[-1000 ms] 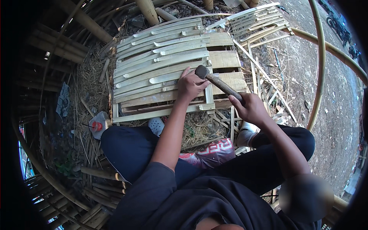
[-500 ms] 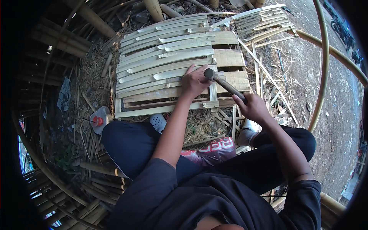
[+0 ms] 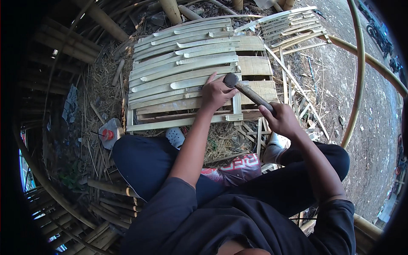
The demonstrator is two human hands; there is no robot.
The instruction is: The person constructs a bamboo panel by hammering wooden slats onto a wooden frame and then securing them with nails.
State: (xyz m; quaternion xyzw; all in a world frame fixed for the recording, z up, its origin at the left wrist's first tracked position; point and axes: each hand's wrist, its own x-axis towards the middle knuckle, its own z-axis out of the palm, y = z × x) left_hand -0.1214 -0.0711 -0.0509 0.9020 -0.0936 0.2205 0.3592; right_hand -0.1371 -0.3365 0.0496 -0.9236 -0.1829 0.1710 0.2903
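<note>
My right hand is wrapped round the wooden handle of a hammer. Its dark metal head hangs over the fingertips of my left hand. That left hand rests on pale bamboo slats, one finger stretched forward and the others bent together beside a narrow upright strip. Whatever those fingers pinch is hidden by the hammer head. The slats lie side by side across the strip, their curved ends overlapping it unevenly. Beneath them is a pallet of wider wooden boards.
Another slatted bamboo panel lies at the far right, with loose strips below it. A bent bamboo pole arches along the right. A red container in a plastic bag sits by my left knee. A printed packet lies between my legs.
The hammer head has shifted slightly upward and looks a little nearer. My left hand stays in about the same place on the slats.
</note>
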